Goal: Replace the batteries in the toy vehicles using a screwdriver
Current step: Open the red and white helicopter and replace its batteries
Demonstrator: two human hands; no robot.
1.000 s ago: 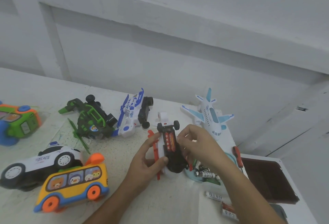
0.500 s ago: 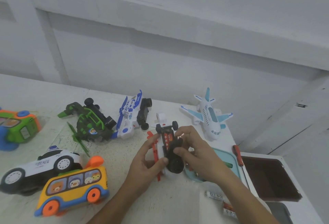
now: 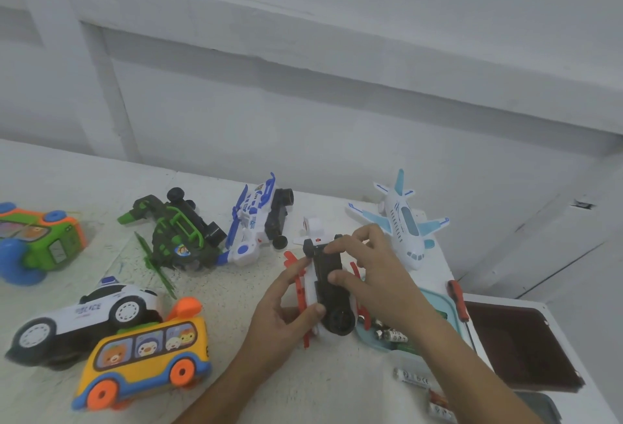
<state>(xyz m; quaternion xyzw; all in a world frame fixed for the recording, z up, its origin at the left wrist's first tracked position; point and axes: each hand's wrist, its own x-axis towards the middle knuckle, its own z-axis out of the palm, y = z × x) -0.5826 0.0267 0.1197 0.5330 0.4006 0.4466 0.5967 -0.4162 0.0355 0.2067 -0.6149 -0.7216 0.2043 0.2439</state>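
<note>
at table [image 3: 337,386] centre, left hand [image 3: 279,322] grips the upturned red-white toy [image 3: 310,292]; right hand [image 3: 374,275] pinches its black cover [image 3: 325,265] into place. cover looks seated, screw likely pending; screwdriver [image 3: 457,300] lies apart at right.

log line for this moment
left hand grips upturned red-white toy vehicle | right hand pinches black battery cover on its underside | screwdriver idle
</note>
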